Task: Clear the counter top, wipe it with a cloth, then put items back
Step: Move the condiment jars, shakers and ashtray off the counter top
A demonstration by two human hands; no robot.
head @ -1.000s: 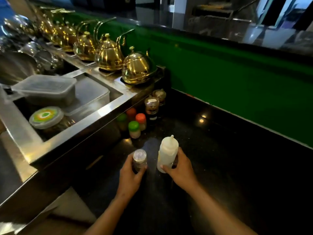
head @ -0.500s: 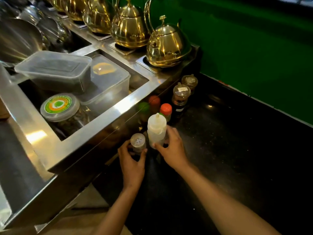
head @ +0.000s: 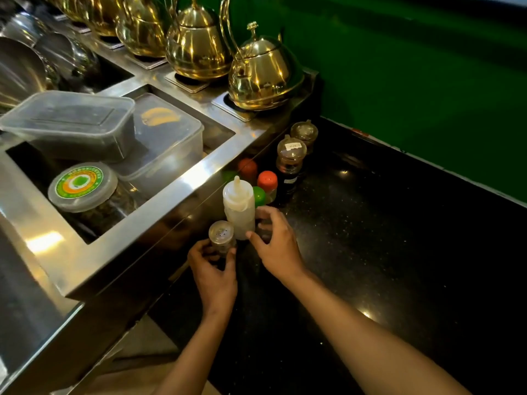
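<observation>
worktop (head: 399, 238): black, glossy, speckled | squeeze bottle (head: 239, 209): white, translucent, nozzle cap, upright beside steel unit | shaker (head: 221, 238): clear glass, perforated metal lid, upright, just left of squeeze bottle | spice jars (head: 266, 185): red and green caps, grouped behind | sauce bottles (head: 291, 163): dark, clear lids, farthest back

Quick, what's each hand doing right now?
Left hand: closed around the small shaker jar.
Right hand: fingers on the white squeeze bottle, loosely curled, grip looks partly open.
</observation>
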